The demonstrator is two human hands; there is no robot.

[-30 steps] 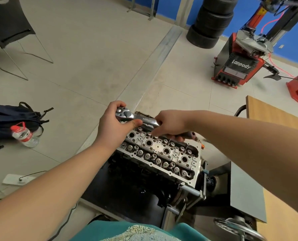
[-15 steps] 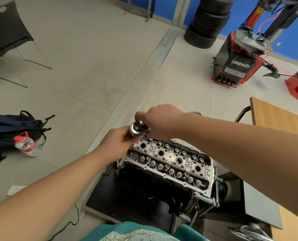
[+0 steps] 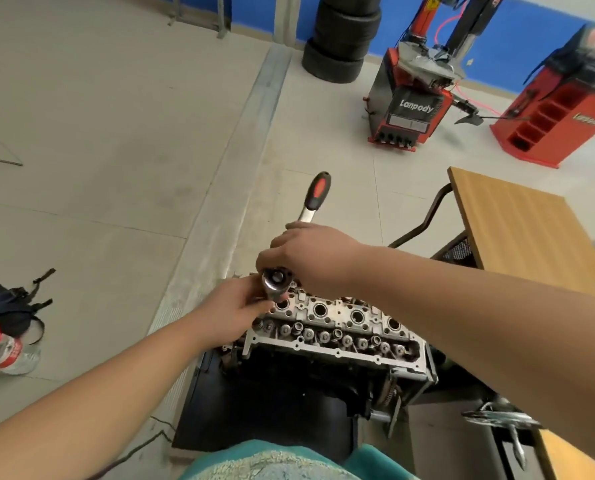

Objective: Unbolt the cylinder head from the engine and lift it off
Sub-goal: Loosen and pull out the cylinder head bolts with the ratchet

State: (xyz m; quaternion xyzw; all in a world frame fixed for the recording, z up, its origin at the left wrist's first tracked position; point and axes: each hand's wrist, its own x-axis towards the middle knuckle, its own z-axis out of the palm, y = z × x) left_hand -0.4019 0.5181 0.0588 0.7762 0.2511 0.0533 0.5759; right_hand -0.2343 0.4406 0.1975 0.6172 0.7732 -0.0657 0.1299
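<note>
Tiled workshop floor [image 3: 116,126] surrounds the engine [image 3: 324,375], which carries the cylinder head [image 3: 337,327] on top. Right hand [image 3: 310,258] grips the ratchet wrench [image 3: 315,195] shaft, handle pointing away. Left hand [image 3: 233,310] pinches the ratchet head [image 3: 276,280] at the cylinder head's far left corner.

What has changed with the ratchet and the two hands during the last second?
The ratchet handle swung from pointing right to pointing away. The right hand slid from the handle toward the head. The left hand still steadies the ratchet head; the cylinder head stays bolted on.
</note>
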